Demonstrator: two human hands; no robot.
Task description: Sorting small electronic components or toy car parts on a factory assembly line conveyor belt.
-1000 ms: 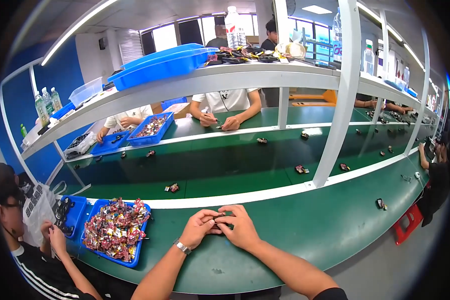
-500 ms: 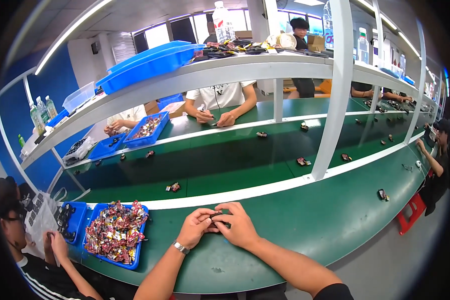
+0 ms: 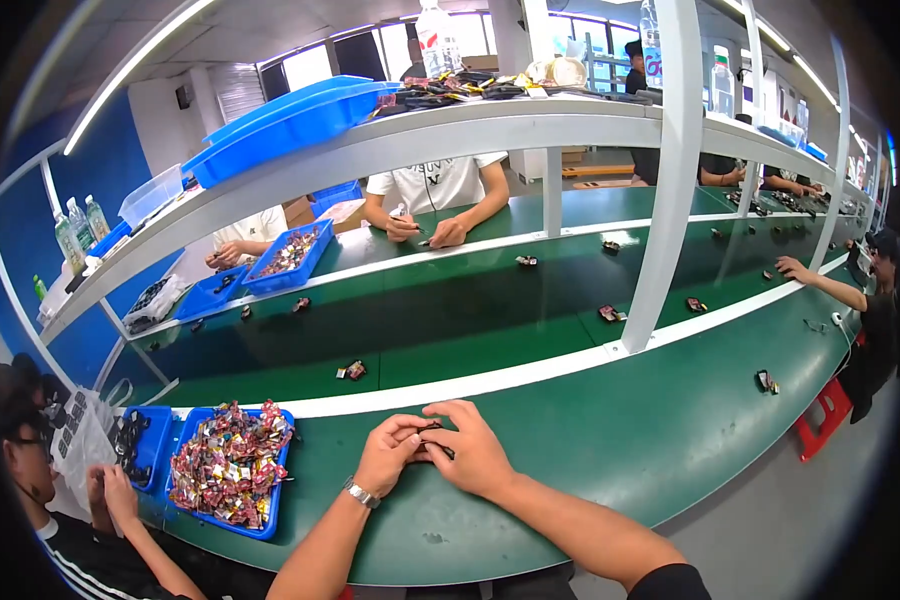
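Observation:
Over the green worktop (image 3: 570,450), my left hand (image 3: 388,458) and my right hand (image 3: 475,458) meet with fingers closed round a small black part (image 3: 438,440). Most of that part is hidden by my fingers, so its exact kind does not show. A metal-band watch (image 3: 362,492) sits on my left wrist. Left of my hands stands a blue tray (image 3: 273,515) heaped with small red, white and yellow wired pieces (image 3: 230,465).
A second blue tray (image 3: 158,420) holds black parts beside a co-worker's hands (image 3: 115,490). White posts (image 3: 667,200) carry a shelf (image 3: 370,140) with bottles and blue trays. Beyond a white rail, a dark green belt (image 3: 450,320) bears scattered small pieces. Another co-worker's arm (image 3: 820,280) reaches in at right.
My fingers have shifted slightly around the black part. Pieces on the belt sit a little further right. At right, the co-worker's arm now stretches toward the belt, and a standing person behind has moved right.

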